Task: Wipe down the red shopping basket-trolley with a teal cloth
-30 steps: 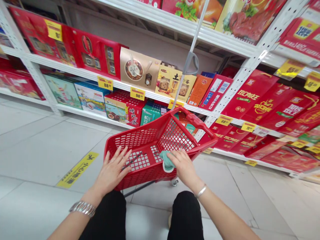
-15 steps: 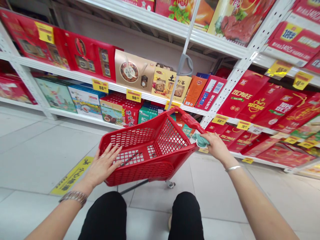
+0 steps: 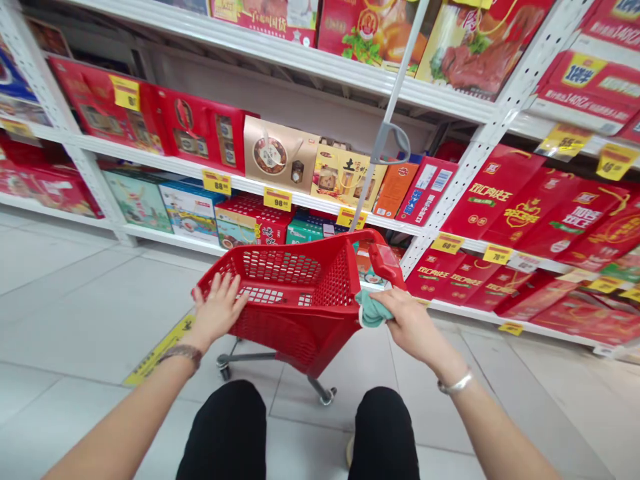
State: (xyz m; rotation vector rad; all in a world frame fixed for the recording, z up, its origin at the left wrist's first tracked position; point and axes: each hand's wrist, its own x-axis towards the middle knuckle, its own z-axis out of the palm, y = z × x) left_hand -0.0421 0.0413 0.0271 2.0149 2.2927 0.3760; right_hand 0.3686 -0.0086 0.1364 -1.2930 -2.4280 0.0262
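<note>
A red plastic mesh shopping basket on a wheeled cart stands in front of my knees, tilted on its wheels. My left hand lies flat on its near left rim, fingers spread. My right hand grips a crumpled teal cloth and presses it against the basket's right rim, just below the red handle. A grey pole with a loop grip rises from the far end of the cart. The basket's inside shows no goods that I can make out.
White metal shelving packed with red gift boxes and other boxed goods runs along the far side, with yellow price tags on its edges. Pale floor tiles lie around the cart, and a yellow floor sticker sits at left.
The basket has swung, its wheels now showing beneath it. My right hand has moved down and inward with the cloth, and my left hand has shifted slightly along the rim.
</note>
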